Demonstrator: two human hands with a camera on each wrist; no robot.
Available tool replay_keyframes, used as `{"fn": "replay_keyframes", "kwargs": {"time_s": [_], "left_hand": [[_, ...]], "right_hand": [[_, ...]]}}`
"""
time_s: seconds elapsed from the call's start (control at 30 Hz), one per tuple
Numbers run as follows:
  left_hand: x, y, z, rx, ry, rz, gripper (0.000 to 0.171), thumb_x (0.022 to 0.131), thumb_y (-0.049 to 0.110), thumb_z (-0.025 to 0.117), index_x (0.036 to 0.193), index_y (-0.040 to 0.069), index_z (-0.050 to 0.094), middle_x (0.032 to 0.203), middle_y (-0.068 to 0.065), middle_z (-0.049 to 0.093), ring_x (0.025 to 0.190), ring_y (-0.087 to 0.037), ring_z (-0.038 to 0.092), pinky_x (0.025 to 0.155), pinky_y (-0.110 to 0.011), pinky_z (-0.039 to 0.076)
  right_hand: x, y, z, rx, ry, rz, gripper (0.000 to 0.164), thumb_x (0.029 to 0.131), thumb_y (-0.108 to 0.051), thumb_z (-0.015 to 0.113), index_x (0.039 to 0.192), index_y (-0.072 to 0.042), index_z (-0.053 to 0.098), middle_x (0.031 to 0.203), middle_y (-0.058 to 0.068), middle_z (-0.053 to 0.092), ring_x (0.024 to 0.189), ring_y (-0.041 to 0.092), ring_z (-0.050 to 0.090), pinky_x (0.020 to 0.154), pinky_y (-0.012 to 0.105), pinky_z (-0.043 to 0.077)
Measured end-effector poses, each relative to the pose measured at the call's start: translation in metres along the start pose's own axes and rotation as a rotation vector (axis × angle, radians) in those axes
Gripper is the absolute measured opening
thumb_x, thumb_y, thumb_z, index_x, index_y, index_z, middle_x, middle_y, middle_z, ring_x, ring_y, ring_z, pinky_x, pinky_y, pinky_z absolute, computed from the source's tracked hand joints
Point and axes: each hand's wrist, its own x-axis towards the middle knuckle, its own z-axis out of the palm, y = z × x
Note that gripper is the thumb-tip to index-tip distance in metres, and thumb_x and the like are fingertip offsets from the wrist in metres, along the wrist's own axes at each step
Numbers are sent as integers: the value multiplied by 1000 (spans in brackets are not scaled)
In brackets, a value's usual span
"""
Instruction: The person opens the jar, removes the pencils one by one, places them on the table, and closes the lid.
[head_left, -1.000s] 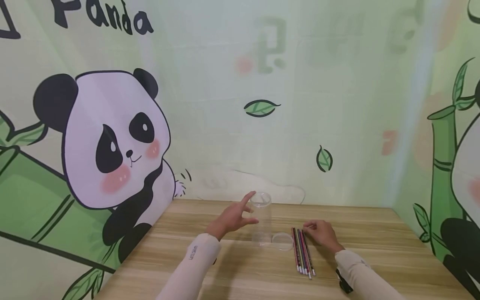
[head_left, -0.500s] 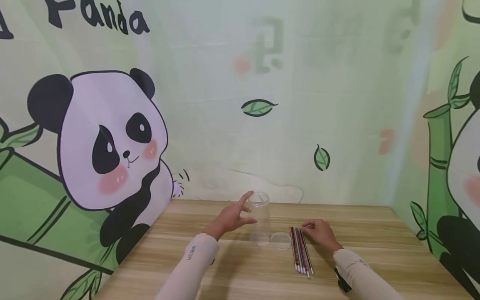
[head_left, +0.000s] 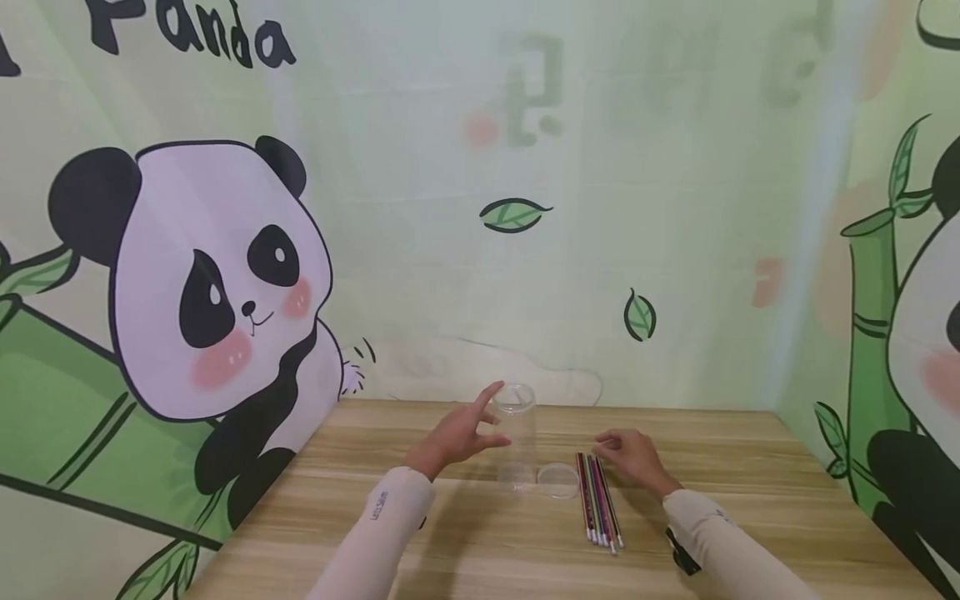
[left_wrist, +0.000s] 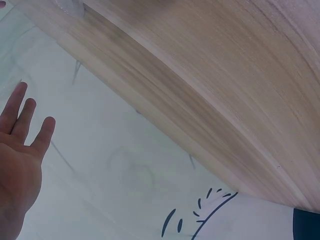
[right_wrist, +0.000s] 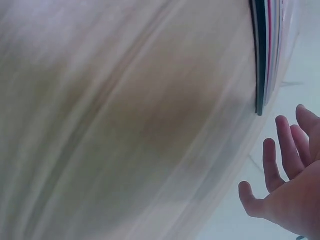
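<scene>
A clear, cylindrical jar (head_left: 516, 454) stands upright and lidless on the table in the head view. My left hand (head_left: 459, 435) is at its left side, index fingertip right at the rim and thumb lower against the side in this view. In the left wrist view the fingers (left_wrist: 43, 135) are straight and spread. Several pencils (head_left: 598, 504) lie side by side to the right of the jar, their white eraser ends toward me. Just past their far ends is my right hand (head_left: 633, 457), with bent, relaxed fingers and nothing held in the right wrist view.
A round clear lid (head_left: 558, 481) lies flat between the jar and the pencils. The wooden table (head_left: 360, 450) runs back to a fabric backdrop (head_left: 420, 208) printed with pandas, bamboo and leaves.
My right hand has lifted slightly and shifted farther back, over the far ends of the pencils. The left hand stays at the jar. The whole head view has drifted a little.
</scene>
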Motion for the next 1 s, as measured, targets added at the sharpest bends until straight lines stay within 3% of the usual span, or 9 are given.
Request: {"fn": "replay_keyframes", "kwargs": {"time_s": [0.23, 0.43, 0.73, 0.83, 1.0], "left_hand": [[-2, -3, -2, 2, 9, 25, 94, 94, 34, 79, 165, 19, 20, 125, -17, 73, 118, -40, 68, 109, -58, 46], [-2, -4, -4, 1, 11, 19, 94, 93, 36, 79, 165, 20, 20, 125, -16, 73, 111, -36, 72, 108, -56, 46], [0, -3, -4, -15, 15, 22, 93, 93, 36, 79, 165, 21, 21, 126, -17, 72, 117, -40, 68, 109, -57, 45], [1, -4, -3, -16, 19, 22, 93, 93, 35, 79, 164, 21, 21, 127, -17, 72, 118, -39, 68, 110, -57, 45], [1, -4, -1, -28, 28, 31, 93, 93, 35, 80, 164, 22, 22, 127, -16, 72, 121, -38, 66, 111, -58, 44]], "right_hand": [[9, -9, 10, 51, -66, -22, 27, 91, -13, 80, 110, 6, 75, 100, 16, 79, 94, 31, 76, 85, 44, 61], [9, -27, 15, 43, -179, -104, 43, 89, -24, 83, 117, 7, 72, 111, 21, 76, 106, 40, 73, 91, 52, 58], [7, -36, 24, -185, -296, -200, 68, 80, -46, 88, 128, 0, 71, 127, 19, 72, 121, 40, 65, 100, 54, 52], [4, -36, 26, -249, -331, -216, 77, 75, -52, 89, 131, -2, 70, 129, 19, 70, 114, 37, 67, 92, 51, 55], [0, -36, 24, -298, -320, -284, 80, 71, -53, 91, 127, 0, 71, 123, 18, 73, 102, 31, 69, 80, 43, 55]]}}
